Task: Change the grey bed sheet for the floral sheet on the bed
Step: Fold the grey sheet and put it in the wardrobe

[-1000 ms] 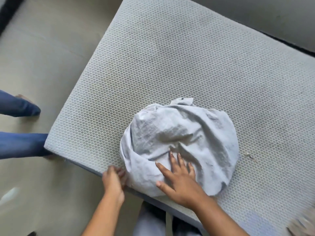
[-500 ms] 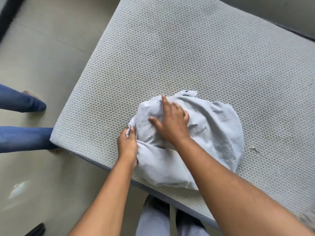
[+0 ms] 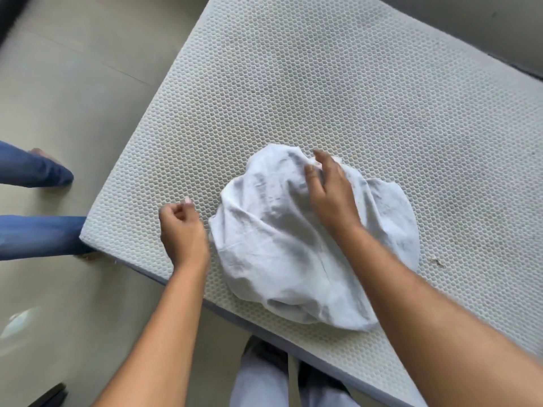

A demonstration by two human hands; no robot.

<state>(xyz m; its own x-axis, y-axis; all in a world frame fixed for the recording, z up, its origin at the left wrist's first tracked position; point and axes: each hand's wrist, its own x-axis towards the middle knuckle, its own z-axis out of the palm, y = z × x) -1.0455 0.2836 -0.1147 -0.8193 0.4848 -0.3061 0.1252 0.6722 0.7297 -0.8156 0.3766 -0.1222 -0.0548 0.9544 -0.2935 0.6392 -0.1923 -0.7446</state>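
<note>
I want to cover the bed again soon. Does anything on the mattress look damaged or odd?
A small dark, frayed-looking mark on the bare mattress, just right of the bundled grey sheet. It may be a snag or debris; I cannot tell which.

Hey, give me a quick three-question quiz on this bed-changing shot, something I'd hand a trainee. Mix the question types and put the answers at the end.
1. True or false: the floral sheet is already spread over the mattress.
2. The left hand is curled, holding nothing, beside the bundled grey sheet. Where is the right hand?
A. on top of the bundle
B. on the floor
C. gripping the mattress edge
3. Fill in: the bystander's legs at the mattress corner are in ____ trousers.

Key:
1. False. No floral sheet is in view, and only the grey bundle lies on the mattress.
2. A
3. blue
</note>
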